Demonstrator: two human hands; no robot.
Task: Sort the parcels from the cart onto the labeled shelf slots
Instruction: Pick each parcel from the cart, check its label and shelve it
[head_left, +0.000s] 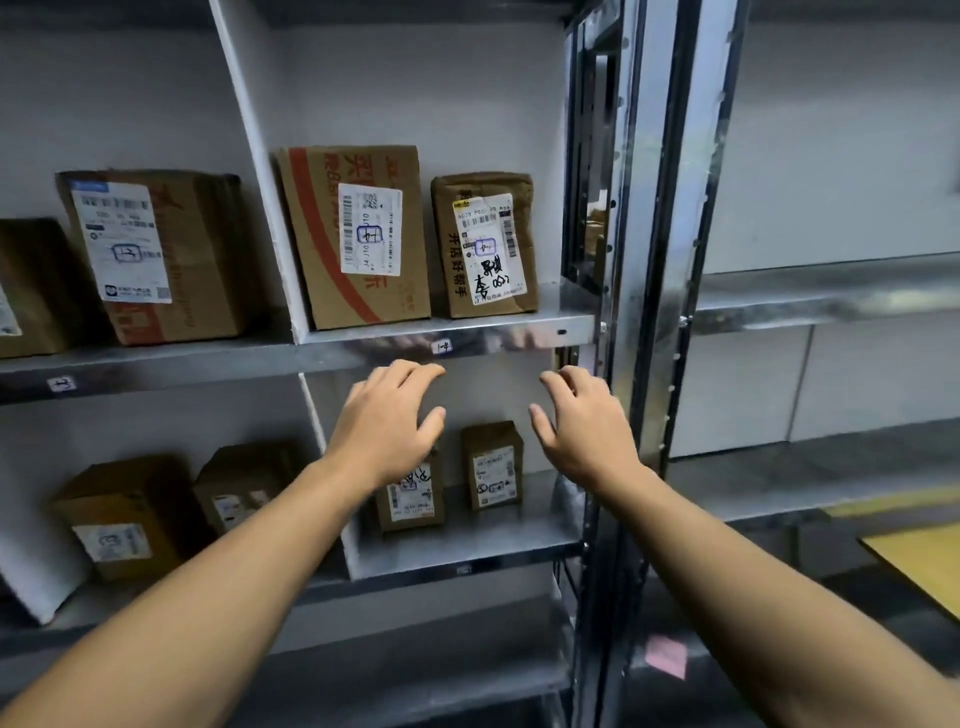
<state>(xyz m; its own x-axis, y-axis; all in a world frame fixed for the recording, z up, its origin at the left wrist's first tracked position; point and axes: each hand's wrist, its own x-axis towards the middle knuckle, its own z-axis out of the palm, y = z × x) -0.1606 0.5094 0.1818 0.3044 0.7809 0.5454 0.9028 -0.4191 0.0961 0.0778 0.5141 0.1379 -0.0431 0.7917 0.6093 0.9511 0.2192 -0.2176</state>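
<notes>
Both my hands hang empty in front of the shelf, just below its upper board (519, 325). My left hand (387, 421) and my right hand (582, 423) have relaxed, slightly spread fingers and hold nothing. On the upper board stand a large cardboard parcel with a red stripe (356, 236) and, to its right, a smaller brown parcel (485, 244) with handwriting on its label. A small slot label (441, 346) is stuck on the board's front edge. Below, a small parcel (492, 465) stands free, and another (410, 499) is partly hidden behind my left hand.
The left bay holds a big taped parcel (156, 254) above and two brown boxes (130, 519) (244, 488) below. A metal upright (639, 312) borders the bay on the right. Beyond it are bare shelves (831, 296) and a yellow surface (919, 561).
</notes>
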